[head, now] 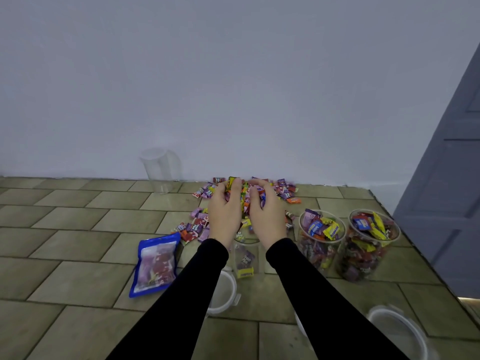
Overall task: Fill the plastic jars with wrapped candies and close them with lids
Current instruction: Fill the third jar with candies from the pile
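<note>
A pile of wrapped candies (283, 192) lies on the tiled surface by the wall. My left hand (224, 214) and my right hand (267, 216) are cupped together around a bunch of these candies, lifted just above a clear plastic jar (246, 258) that holds a few candies. Two more clear jars, one (320, 237) and the other (371, 245), stand to the right, both full of candies and without lids. White lids lie near me: one (226, 292) partly under my left arm, another (400, 331) at the right.
An empty clear jar (161, 168) stands against the wall at the back left. A blue candy pouch (155, 263) lies to the left of my arms. A grey door (452, 178) borders the right side, past the surface's edge.
</note>
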`<state>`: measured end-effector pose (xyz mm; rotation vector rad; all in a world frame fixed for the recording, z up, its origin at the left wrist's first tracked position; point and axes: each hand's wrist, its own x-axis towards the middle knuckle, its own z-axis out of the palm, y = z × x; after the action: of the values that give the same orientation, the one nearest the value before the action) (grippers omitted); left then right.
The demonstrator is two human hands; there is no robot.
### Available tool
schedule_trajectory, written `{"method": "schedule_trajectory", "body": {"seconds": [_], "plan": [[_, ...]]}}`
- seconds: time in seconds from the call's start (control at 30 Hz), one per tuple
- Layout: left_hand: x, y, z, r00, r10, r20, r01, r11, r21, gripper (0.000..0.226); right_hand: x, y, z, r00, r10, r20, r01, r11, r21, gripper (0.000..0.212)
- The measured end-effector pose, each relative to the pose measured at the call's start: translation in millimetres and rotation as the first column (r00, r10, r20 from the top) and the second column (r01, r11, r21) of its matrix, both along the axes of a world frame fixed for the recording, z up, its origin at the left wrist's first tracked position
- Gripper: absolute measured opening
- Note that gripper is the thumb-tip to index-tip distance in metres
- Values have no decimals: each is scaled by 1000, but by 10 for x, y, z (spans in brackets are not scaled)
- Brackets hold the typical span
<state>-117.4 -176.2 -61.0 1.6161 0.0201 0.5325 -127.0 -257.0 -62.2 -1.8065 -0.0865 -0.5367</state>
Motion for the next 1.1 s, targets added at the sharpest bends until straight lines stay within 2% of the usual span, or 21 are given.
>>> {"method": "schedule_trajectory", "body": {"seconds": [0.2, 0.33, 0.43, 0.53, 0.63, 0.8, 0.93, 1.03, 1.1], "plan": [[5, -5, -14, 995, -81, -61, 77, 995, -64, 22, 71, -20, -14, 998, -22, -51, 32, 982, 186, 8], [-8, 19, -11, 987, -156, -27, 152, 981, -119, 14, 71, -25, -16, 998, -18, -64, 30, 983, 183, 6], [-12, 41, -18, 980, -201, 2, 199, 968, -152, 26, 64, -16, -39, 998, -7, -67, 17, 987, 157, 16], [-16, 53, -27, 973, -230, 28, 231, 959, -166, 37, 36, -27, -32, 996, 36, -76, -21, 981, 195, 22], [-60, 58, -12, 966, -250, 65, 258, 953, -158, 35, 8, -35, -28, 995, 73, -66, -53, 963, 264, 22], [-83, 53, 21, 961, -264, 82, 275, 938, -212, 16, 41, -34, -77, 990, 138, -24, -123, 940, 318, 14], [-108, 46, 36, 959, -273, 83, 284, 938, -197, 17, 23, -55, -91, 987, 163, 9, -155, 916, 369, 30], [-87, 103, 51, 957, -286, 51, 291, 938, -187, 22, 24, -50, -80, 979, 204, -8, -176, 863, 474, 22], [-58, 149, 71, 954, -298, 13, 294, 931, -215, 29, 46, -69, -73, 985, 169, -31, -130, 850, 510, 21]]}}
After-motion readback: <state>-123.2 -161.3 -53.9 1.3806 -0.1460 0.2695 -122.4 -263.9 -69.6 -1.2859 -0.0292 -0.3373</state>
